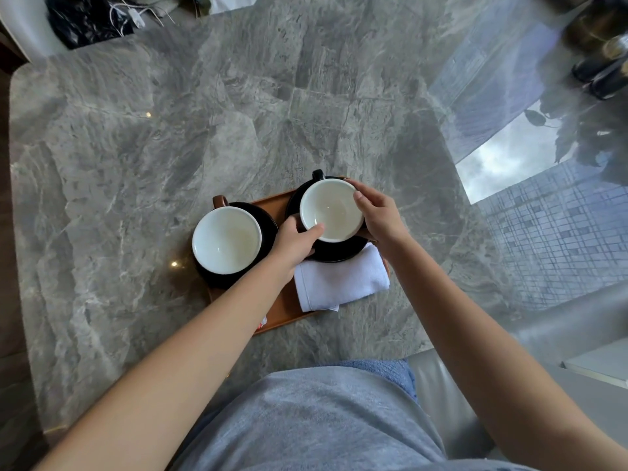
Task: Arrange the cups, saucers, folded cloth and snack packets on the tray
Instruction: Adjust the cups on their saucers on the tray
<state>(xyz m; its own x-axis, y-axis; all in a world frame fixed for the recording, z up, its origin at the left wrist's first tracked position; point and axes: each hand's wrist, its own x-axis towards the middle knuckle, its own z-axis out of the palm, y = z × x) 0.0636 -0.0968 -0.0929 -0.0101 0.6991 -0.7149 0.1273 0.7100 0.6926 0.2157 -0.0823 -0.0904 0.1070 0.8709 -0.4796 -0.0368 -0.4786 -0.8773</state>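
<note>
A brown tray lies on the grey marble table. On its left a brown-handled cup, white inside, sits on a black saucer. At the far right a black-handled cup rests on another black saucer. My left hand grips this cup's near-left rim and my right hand grips its right side. A folded white cloth lies on the tray's near right, overhanging the edge. A bit of a red-and-white snack packet peeks out beside my left forearm; the rest is hidden.
The marble table stretches far and left. Dark bottles stand at the far right corner. Black bags and white cables lie beyond the far left edge. A grey seat is beside me.
</note>
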